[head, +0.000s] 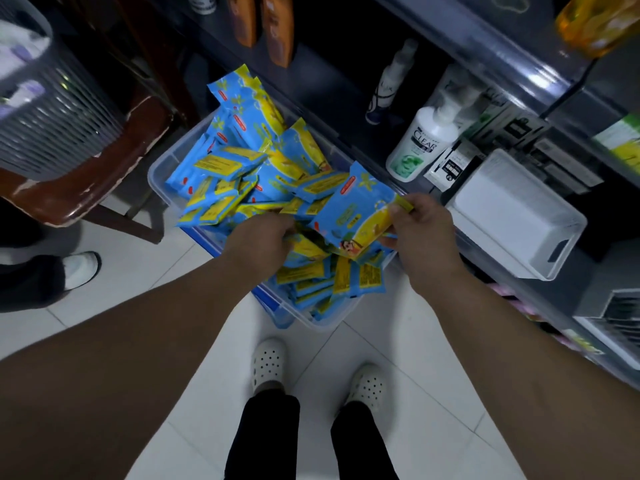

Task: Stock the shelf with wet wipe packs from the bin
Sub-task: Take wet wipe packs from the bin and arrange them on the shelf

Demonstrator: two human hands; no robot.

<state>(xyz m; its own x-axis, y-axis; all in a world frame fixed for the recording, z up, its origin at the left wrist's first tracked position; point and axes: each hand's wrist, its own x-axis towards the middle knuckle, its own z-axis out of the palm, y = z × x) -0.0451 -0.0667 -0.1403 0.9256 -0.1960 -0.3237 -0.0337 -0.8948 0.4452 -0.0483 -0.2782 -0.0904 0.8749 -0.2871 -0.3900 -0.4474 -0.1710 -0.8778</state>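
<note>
Wet wipe pack (353, 211) was pinched by the right hand (420, 226) over the bin (157, 176); left hand (261, 237) reached among packs, grip hidden.

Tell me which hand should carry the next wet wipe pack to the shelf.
Right, probably. The right hand pinches a lifted wet wipe pack by its edge and is nearest the white tray. The left hand is down among the packs in the clear bin, farther away.

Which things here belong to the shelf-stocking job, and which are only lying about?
Job: blue-and-yellow wet wipe pack in right hand; clear plastic bin; white plastic shelf tray.
Lying about: white shampoo pump bottle; grey slatted basket; brown wooden chair.
</note>
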